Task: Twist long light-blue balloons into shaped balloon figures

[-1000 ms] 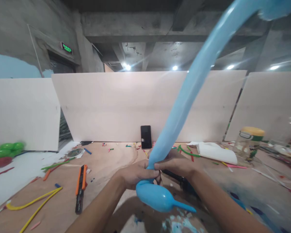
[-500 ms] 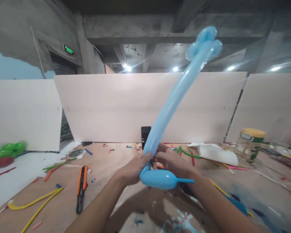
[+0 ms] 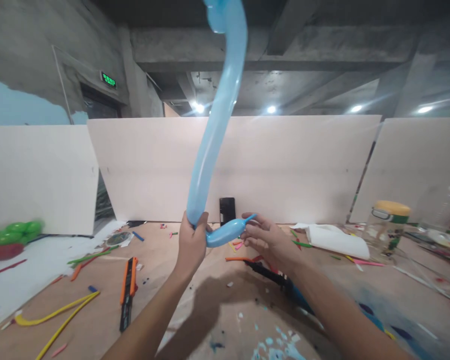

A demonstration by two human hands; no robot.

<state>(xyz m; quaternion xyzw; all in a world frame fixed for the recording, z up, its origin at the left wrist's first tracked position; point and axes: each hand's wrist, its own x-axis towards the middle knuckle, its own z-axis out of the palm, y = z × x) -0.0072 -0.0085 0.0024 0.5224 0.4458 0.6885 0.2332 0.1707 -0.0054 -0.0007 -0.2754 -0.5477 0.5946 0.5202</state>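
A long blue balloon (image 3: pixel 219 110) rises from my left hand (image 3: pixel 192 240), whose fingers are wrapped round its lower part. Its top end, with small bubbles, is partly cut off by the upper edge of the view. From the left hand a short inflated segment points right and ends in a thin uninflated tip. At that tip is my right hand (image 3: pixel 266 237), fingers bent and somewhat apart, close to or touching the tip; a firm hold on it cannot be made out.
An orange and black cutter (image 3: pixel 127 292) and yellow balloons (image 3: pixel 65 310) lie on the left. A black phone (image 3: pixel 227 210) stands against the white board (image 3: pixel 292 165). Below my right hand is a black and blue pump (image 3: pixel 270 275). A yellow-lidded jar (image 3: pixel 386 225) and paper roll (image 3: pixel 337 242) are at right.
My left hand has moved left with the balloon, which now stands more upright. My right hand has come away from the left one, and the short segment has swung up towards it.
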